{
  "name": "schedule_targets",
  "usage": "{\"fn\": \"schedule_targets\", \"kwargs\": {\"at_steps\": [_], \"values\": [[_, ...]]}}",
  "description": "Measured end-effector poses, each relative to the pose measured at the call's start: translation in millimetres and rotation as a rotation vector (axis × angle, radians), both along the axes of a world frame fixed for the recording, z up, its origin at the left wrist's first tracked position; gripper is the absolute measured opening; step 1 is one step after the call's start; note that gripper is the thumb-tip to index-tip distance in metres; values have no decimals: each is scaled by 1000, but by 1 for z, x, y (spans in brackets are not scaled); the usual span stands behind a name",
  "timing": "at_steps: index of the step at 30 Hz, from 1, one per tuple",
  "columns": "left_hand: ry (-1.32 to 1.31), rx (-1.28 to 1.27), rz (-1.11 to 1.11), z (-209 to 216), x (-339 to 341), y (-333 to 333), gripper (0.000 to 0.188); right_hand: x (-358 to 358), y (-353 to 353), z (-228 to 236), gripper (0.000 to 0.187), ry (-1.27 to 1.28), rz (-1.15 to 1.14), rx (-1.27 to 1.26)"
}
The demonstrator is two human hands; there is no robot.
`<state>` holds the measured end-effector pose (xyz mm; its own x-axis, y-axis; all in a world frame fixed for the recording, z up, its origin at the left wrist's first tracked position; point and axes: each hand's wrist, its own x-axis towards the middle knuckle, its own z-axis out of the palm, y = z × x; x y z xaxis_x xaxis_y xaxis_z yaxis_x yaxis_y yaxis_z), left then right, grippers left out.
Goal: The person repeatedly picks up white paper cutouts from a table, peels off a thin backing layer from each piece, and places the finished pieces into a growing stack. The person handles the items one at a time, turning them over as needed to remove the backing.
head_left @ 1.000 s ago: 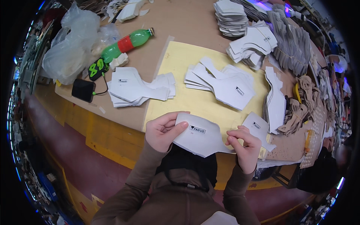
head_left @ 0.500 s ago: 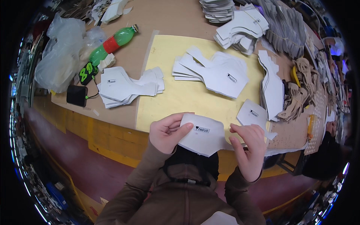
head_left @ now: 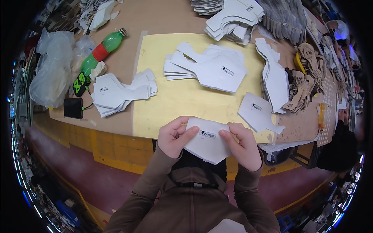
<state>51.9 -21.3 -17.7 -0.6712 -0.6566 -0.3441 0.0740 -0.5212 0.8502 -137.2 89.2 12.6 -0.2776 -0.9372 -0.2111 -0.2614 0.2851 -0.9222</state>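
Between my two hands is a white cut shoe-upper piece (head_left: 208, 145) with a small dark printed label, held up at the table's front edge. My left hand (head_left: 173, 136) pinches its left side, thumb on top and fingers underneath. On the right side, my right hand (head_left: 245, 145) grips it the same way, thumb beside the label. One similar white piece (head_left: 254, 110) lies by itself to the right on the yellow sheet (head_left: 182, 105). Beyond my hands rests a fanned stack of white pieces (head_left: 223, 72), and a smaller stack (head_left: 116, 93) lies to the left.
At the left are a green bottle (head_left: 112, 40) with a red label, a clear plastic bag (head_left: 52, 73) and a black device (head_left: 73, 108). To the right stand a narrow white stack (head_left: 274, 81) and bundled beige pieces (head_left: 303, 87). Grey bundles (head_left: 283, 19) lie at the far right.
My right hand has moved left and taken hold of the white piece's right side. My left hand keeps its grip. The view has shifted slightly to the right.
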Motion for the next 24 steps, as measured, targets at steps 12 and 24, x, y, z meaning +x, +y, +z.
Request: {"fn": "schedule_targets", "kwargs": {"at_steps": [12, 24], "values": [[555, 83, -31, -22, 0, 3, 40, 10, 0, -14, 23, -165, -376, -157], [136, -406, 45, 17, -25, 17, 22, 34, 7, -7, 29, 164, -272, -444]]}}
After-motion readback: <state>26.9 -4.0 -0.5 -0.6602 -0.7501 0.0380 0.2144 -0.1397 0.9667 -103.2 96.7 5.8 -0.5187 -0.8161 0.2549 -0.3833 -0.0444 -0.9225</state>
